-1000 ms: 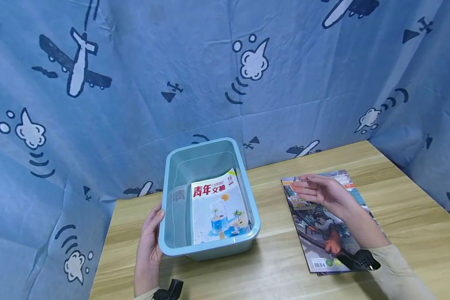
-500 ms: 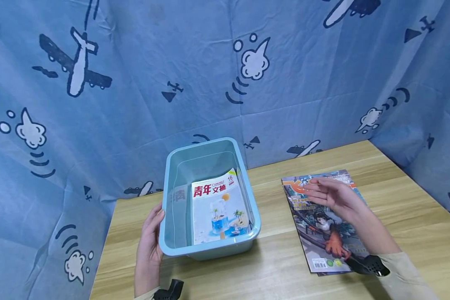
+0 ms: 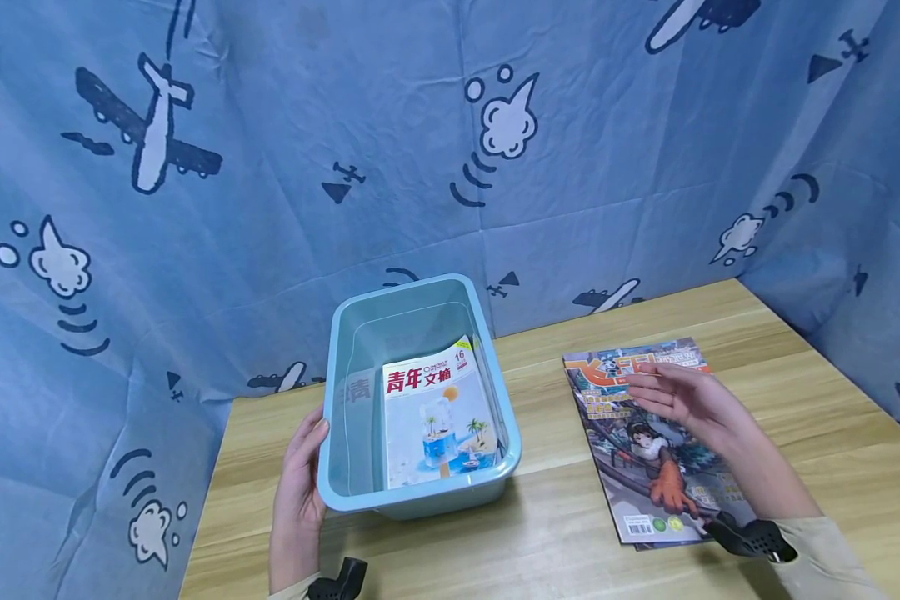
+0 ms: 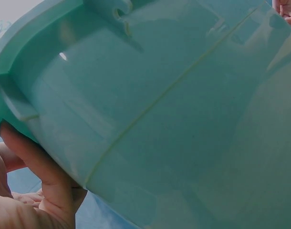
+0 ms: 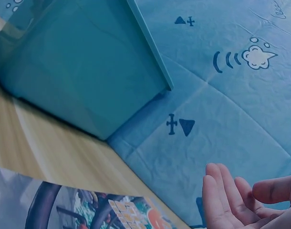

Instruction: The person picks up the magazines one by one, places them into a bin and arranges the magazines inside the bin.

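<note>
Gripping bin [image 3: 364, 437] w/ L hand [image 3: 300, 465]; long axis approx. front-to-back.

Head view above, wrist views near bin [image 3: 450, 502]

The left forearm [image 3: 292, 554] rises almost straight from the bottom of the head view, ending in a bare left hand [image 3: 303, 458] that grips with its thumb nearest the head camera, the other digits partly hidden. The right forearm [image 3: 768, 479] slants in from the lower right, and the right hand [image 3: 686, 404] hovers well apart from the left; its fingers [image 5: 216, 200] extend loosely side by side, slightly bent, the thumb [image 5: 274, 189] standing apart. A beige sleeve [image 3: 825, 558] leaves the right wrist bare.
</note>
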The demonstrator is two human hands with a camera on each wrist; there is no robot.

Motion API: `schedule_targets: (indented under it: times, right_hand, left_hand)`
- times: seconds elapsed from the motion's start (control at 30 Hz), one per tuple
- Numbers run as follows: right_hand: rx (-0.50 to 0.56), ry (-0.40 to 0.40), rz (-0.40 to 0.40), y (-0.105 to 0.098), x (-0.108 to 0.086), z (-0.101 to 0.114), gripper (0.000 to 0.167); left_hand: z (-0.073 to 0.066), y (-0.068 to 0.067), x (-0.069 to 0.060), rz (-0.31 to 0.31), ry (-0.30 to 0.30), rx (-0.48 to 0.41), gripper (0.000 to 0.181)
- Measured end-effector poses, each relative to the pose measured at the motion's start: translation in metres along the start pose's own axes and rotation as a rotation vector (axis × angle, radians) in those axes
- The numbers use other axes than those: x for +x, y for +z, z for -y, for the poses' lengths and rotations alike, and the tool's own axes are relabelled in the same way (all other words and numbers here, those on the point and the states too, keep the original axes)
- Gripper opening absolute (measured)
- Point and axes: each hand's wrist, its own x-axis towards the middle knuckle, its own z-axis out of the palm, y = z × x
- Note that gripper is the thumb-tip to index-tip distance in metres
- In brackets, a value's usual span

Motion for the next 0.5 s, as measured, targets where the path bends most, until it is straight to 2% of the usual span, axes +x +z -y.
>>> schedule_targets:
  times: [0.17, 0.3, 0.5]
  right_hand:
    - [-0.003, -0.019, 0.005, -0.006, -0.005, 0.000, 0.037]
    - [0.023, -0.021, 0.042, -0.012, -0.007, 0.000, 0.041]
    - [0.045, -0.029, 0.044, -0.021, -0.012, 0.001, 0.042]
  left_hand:
    - [0.000, 0.000, 0.000, 0.009, 0.002, -0.004, 0.024]
    - [0.000, 0.000, 0.000, 0.012, 0.004, -0.001, 0.024]
    - [0.000, 0.001, 0.000, -0.025, -0.004, 0.014, 0.023]
